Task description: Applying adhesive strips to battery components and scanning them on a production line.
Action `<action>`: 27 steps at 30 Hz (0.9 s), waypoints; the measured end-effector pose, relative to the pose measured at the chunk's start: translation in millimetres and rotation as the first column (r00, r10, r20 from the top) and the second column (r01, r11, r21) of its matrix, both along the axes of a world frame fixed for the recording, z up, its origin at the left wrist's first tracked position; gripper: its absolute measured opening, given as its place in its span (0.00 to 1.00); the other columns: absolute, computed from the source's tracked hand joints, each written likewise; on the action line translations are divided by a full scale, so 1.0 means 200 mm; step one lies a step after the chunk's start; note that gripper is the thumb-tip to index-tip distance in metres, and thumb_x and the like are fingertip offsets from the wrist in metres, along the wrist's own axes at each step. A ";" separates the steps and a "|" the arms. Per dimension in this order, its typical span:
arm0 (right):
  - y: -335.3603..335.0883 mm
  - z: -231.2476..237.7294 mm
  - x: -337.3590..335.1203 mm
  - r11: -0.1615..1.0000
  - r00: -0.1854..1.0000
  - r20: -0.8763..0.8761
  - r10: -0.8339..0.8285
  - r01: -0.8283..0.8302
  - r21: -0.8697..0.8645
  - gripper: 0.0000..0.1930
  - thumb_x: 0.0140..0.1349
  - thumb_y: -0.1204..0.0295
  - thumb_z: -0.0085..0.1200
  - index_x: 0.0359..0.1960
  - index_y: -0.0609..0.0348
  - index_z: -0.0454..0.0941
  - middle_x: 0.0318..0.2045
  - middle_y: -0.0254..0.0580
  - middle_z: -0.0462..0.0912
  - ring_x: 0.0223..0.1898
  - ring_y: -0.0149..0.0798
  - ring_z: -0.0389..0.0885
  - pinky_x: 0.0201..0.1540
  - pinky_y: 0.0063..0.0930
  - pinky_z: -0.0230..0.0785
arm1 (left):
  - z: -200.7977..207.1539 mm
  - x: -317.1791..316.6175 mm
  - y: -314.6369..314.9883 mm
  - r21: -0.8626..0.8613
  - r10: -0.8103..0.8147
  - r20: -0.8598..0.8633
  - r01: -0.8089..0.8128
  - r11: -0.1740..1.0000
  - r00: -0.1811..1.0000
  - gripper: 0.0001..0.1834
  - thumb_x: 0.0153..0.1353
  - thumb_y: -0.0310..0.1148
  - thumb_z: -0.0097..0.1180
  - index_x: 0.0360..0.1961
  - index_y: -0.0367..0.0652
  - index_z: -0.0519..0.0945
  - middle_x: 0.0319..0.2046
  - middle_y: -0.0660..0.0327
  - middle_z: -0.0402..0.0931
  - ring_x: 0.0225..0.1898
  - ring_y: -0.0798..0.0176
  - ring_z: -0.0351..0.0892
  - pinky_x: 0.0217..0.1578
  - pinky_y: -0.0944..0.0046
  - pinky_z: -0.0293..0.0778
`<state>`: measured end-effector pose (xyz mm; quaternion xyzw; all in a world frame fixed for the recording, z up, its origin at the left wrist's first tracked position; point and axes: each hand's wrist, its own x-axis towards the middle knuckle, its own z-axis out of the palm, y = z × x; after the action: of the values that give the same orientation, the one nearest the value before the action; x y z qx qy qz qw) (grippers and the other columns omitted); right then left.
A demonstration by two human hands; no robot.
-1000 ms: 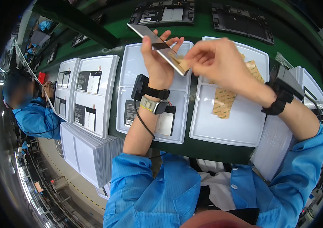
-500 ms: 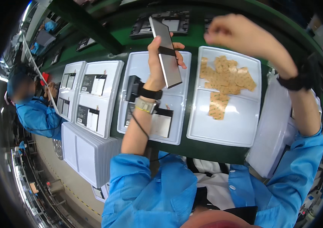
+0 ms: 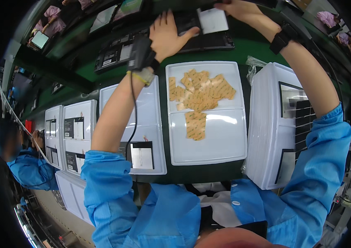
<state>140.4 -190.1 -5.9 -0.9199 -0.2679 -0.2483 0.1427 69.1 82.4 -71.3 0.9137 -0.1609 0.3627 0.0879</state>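
Observation:
A flat battery pack [image 3: 213, 21], part black and part silver-white, lies over a dark open device chassis [image 3: 208, 43] at the far side of the bench. My left hand [image 3: 165, 36] is beside the pack's black part, fingers spread and thumb reaching toward it. At the far right corner of the silver part, the fingers of my right hand [image 3: 241, 11] are drawn together; they are partly blurred. Nearer me, a white tray [image 3: 208, 153] holds a loose pile of tan adhesive pieces [image 3: 202, 91]. Left of it, another white tray [image 3: 157, 124] carries a similar pack [image 3: 141, 155].
More trays with packs [image 3: 75, 128] stand at the left, beside a person in a blue sleeve [image 3: 33, 169]. A wrapped tray stack [image 3: 262, 124] is under my right arm. Another device [image 3: 113, 56] lies beyond my left forearm. A dark green post [image 3: 55, 70] slants at the left.
My left hand has lowered the pack from above the tray onto the far device and spread its fingers. My right hand has moved to the pack's corner. The view has shifted.

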 end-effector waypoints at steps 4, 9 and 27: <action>-0.92 -0.36 0.56 0.984 0.974 -0.169 -0.152 0.166 0.070 0.24 0.69 0.51 0.59 0.51 0.61 0.84 0.45 0.49 0.88 0.44 0.43 0.87 0.52 0.35 0.77 | -0.48 0.13 -0.49 0.206 -0.162 -0.262 0.219 0.954 0.951 0.38 0.72 0.61 0.46 0.64 0.35 0.73 0.55 0.40 0.80 0.58 0.39 0.79 0.55 0.43 0.76; -0.64 -0.54 0.52 0.908 0.953 -0.003 -0.304 0.289 -0.304 0.33 0.59 0.58 0.65 0.63 0.61 0.76 0.55 0.60 0.84 0.57 0.57 0.82 0.63 0.42 0.70 | -0.40 -0.06 -0.43 -0.075 -0.344 -0.347 0.339 0.938 0.873 0.24 0.62 0.33 0.64 0.60 0.42 0.77 0.51 0.49 0.82 0.50 0.48 0.83 0.51 0.47 0.78; -0.14 -0.53 0.22 0.963 0.847 -0.493 0.201 -0.078 0.259 0.27 0.48 0.71 0.78 0.51 0.64 0.82 0.39 0.49 0.87 0.40 0.44 0.89 0.45 0.35 0.81 | -0.22 0.20 -0.06 -0.048 -0.148 -0.464 0.142 0.989 0.873 0.68 0.25 0.57 0.86 0.71 0.44 0.67 0.68 0.46 0.68 0.72 0.43 0.64 0.67 0.49 0.67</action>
<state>183.5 -218.2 -112.5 -0.9077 -0.2561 -0.0117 0.3321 109.6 70.7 -115.7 0.9588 -0.2007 0.1260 0.1567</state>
